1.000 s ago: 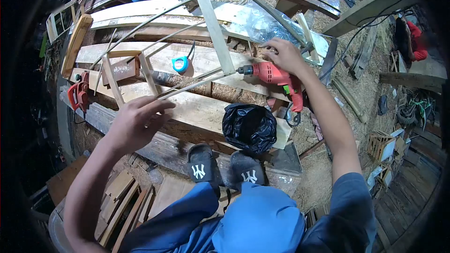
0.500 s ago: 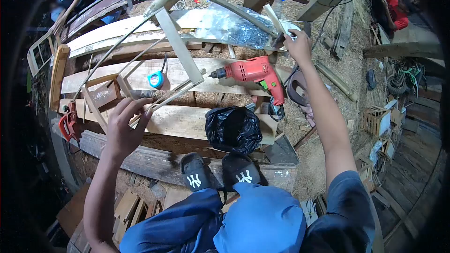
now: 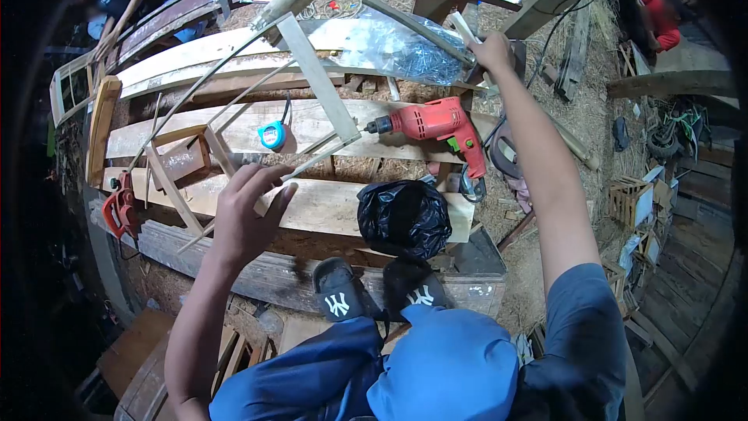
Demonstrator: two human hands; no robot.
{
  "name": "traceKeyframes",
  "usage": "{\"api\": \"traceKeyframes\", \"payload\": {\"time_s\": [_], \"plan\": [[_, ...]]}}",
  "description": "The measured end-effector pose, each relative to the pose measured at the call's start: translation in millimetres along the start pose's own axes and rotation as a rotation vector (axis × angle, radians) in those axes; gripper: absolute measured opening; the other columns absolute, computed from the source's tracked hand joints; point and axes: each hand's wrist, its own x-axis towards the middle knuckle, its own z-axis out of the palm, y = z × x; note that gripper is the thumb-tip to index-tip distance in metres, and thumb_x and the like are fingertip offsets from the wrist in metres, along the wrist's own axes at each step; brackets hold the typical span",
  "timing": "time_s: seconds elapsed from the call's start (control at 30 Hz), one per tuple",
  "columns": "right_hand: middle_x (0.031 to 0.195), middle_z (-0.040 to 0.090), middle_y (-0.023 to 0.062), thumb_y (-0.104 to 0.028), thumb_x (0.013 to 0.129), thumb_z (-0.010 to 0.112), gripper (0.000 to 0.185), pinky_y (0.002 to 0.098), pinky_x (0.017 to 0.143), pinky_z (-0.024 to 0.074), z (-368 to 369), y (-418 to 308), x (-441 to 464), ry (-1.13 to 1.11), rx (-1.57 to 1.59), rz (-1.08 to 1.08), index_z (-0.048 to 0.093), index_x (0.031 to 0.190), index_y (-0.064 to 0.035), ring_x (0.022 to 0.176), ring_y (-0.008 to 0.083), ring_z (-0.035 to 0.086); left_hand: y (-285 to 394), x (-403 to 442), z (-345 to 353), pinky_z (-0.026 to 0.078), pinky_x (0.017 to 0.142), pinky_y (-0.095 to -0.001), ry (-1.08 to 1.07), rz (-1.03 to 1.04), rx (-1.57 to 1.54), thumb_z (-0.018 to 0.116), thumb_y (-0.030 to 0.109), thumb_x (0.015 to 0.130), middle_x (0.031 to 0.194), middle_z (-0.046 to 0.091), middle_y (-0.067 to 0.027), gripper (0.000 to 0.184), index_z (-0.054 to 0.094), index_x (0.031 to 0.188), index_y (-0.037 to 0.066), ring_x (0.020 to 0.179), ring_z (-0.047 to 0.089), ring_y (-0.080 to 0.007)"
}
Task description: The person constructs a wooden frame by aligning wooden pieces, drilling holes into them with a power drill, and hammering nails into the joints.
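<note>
Left of the red drill [image 3: 427, 118], a thin wooden strip [image 3: 322, 159] is being touched by the loosely curled left hand [image 3: 247, 209], its pinch unclear; gentle, even support is probably being needed. Beyond the drill, what is being gripped by the right hand [image 3: 495, 53] cannot be told.

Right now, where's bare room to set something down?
Free: near pale wooden plank, between left hand and black plastic bag; middle wooden plank, between blue tape measure and slanting wooden slat. Crowded: around the red power drill, its tip by the slat's end.
</note>
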Motion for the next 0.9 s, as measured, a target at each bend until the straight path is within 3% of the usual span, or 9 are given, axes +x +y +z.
{"api": "traceKeyframes", "payload": {"time_s": [0.07,0.17,0.3,0.4,0.5,0.63,0.73,0.8,0.9], "plan": [[0.098,0.078,0.0187,-0.042,0.08,0.084,0.037,0.0465,0.086,0.0575,15,3,2,0.189,-0.026,-0.092,0.084,0.104,-0.013,0.094,0.0353,0.076,-4,-1,5,0.053,0.072,-0.0346,0.015,0.012,-0.007,0.076,0.002,0.09,0.093,0.069,-0.0107,0.025,0.073,0.115,0.003,0.08,0.066,-0.0224],[0.102,0.079,0.0138,-0.033,0.08,0.085,0.03,0.0476,0.086,0.0582,13,-3,-6,0.144,0.06,-0.001,0.083,0.105,-0.0162,0.099,0.035,0.075,-4,-1,10,0.054,0.077,-0.038,0.031,-0.01,-0.014,0.077,0.004,0.088,0.095,0.069,-0.0122,0.024,0.073,0.112,0.003,0.087,0.067,-0.0265],[0.1,0.079,0.0153,-0.028,0.081,0.084,0.027,0.0457,0.087,0.0581,19,1,0,0.166,0.05,-0.059,0.083,0.105,-0.0141,0.096,0.0337,0.076,-2,2,11,0.053,0.084,-0.0418,0.046,0.015,0.042,0.078,0.006,0.087,0.099,0.069,-0.0132,0.023,0.073,0.109,0.003,0.095,0.066,-0.0307],[0.093,0.078,0.017,-0.022,0.083,0.084,0.032,0.04,0.08,0.0576,25,16,8,0.197,0.264,-0.004,0.08,0.111,-0.0071,0.088,0.0268,0.076,-2,5,15,0.053,0.085,-0.0422,0.054,0.021,0.021,0.078,0.006,0.087,0.1,0.069,-0.0127,0.023,0.073,0.109,0.003,0.096,0.065,-0.0309],[0.087,0.077,0.0103,-0.015,0.086,0.081,0.033,0.0337,0.075,0.0546,10,17,-3,0.287,0.448,-0.071,0.077,0.116,0.0,0.079,0.0158,0.07,-3,6,16,0.055,0.084,-0.0383,0.019,0.02,0.016,0.077,0.002,0.086,0.104,0.069,-0.0134,0.029,0.072,0.115,0.004,0.097,0.068,-0.03],[0.09,0.075,0.0072,-0.013,0.089,0.08,0.035,0.0304,0.075,0.0536,-8,21,-5,0.244,0.674,-0.1,0.074,0.12,0.0026,0.079,0.0127,0.066,-3,6,23,0.054,0.086,-0.0431,0.011,-0.035,-0.03,0.078,0.008,0.088,0.104,0.069,-0.0135,0.028,0.071,0.114,0.004,0.099,0.067,-0.0322],[0.089,0.076,0.0056,-0.014,0.091,0.08,0.027,0.0299,0.073,0.0536,-25,19,-11,0.281,0.788,-0.227,0.076,0.114,0.0005,0.078,0.0114,0.066,-4,8,25,0.054,0.086,-0.044,0.001,-0.052,-0.034,0.077,0.009,0.089,0.106,0.069,-0.0146,0.028,0.071,0.116,0.005,0.1,0.067,-0.0346],[0.093,0.075,0.0046,-0.016,0.091,0.082,0.029,0.0291,0.074,0.0533,-39,19,-19,0.262,0.798,-0.233,0.074,0.113,0.0026,0.081,0.0102,0.065,-1,11,24,0.055,0.085,-0.0452,-0.022,-0.076,-0.04,0.076,0.008,0.089,0.106,0.069,-0.0157,0.028,0.07,0.117,0.005,0.1,0.068,-0.0366],[0.103,0.075,0.0074,-0.01,0.095,0.079,0.029,0.0271,0.08,0.0538,-60,14,-31,0.129,1.096,-0.257,0.069,0.118,0.0053,0.09,0.0112,0.067,0,13,26,0.056,0.084,-0.0458,-0.03,-0.07,-0.035,0.075,0.008,0.09,0.106,0.069,-0.0163,0.029,0.07,0.118,0.006,0.098,0.068,-0.0376]]}}
